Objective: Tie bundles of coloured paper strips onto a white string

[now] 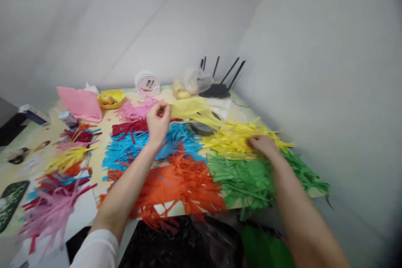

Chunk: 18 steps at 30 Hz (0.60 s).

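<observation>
My left hand pinches the left end of a yellow tissue paper strip, raised a little over the table. The strip runs right into a heap of yellow paper fringe. At the right side of that heap, my right hand has its fingers closed on the yellow fringe. Green fringe lies just below it. Blue fringe and orange fringe spread under and beside my left arm. A dark roll of tape, partly covered, sits below the strip.
Pink fringe, a pink stand-like object, a yellow bowl with fruit and a black router with upright antennas line the back. Multicoloured fringe bundles lie left. A black bag hangs below the front edge. Walls border the back and right.
</observation>
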Each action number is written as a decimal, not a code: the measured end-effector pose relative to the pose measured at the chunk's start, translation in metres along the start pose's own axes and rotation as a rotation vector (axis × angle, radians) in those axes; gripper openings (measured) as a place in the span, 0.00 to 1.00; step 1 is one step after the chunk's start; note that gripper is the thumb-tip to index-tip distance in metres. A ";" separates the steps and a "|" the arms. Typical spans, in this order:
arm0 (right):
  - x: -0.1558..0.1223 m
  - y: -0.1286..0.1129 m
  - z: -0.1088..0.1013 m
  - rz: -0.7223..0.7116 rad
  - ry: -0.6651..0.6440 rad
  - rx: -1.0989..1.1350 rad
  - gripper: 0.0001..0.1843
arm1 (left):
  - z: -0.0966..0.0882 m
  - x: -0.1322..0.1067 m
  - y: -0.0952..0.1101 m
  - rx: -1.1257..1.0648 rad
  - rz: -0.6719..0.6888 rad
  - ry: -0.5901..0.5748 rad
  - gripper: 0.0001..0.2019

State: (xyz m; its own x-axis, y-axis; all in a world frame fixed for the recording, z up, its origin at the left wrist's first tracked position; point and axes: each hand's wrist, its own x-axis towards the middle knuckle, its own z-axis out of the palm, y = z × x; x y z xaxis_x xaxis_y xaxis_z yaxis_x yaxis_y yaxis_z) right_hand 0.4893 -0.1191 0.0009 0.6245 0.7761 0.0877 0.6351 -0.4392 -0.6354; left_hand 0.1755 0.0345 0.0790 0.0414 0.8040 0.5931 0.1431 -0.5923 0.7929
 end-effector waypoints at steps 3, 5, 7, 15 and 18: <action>-0.030 -0.040 -0.010 -0.063 0.104 -0.054 0.10 | -0.069 0.000 0.002 0.236 0.167 0.044 0.07; -0.063 -0.088 -0.005 -0.218 0.200 -0.007 0.12 | -0.099 -0.012 0.006 0.376 0.282 0.015 0.06; -0.101 -0.146 0.011 -0.655 0.391 0.114 0.16 | -0.116 -0.030 0.010 0.477 0.358 -0.025 0.04; -0.134 -0.255 0.103 -1.172 0.037 0.040 0.21 | -0.153 -0.088 0.014 0.526 0.332 -0.180 0.06; -0.122 -0.247 0.104 -1.163 -0.143 0.050 0.18 | -0.168 -0.084 0.006 0.440 0.215 -0.267 0.11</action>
State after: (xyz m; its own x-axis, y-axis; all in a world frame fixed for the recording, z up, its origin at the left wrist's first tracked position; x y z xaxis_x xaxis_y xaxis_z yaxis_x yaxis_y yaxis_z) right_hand 0.2087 -0.0584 0.0680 -0.3793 0.7437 0.5505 0.7694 0.5840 -0.2588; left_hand 0.0069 -0.0458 0.0572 0.3560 0.6869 0.6337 0.5012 -0.7126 0.4909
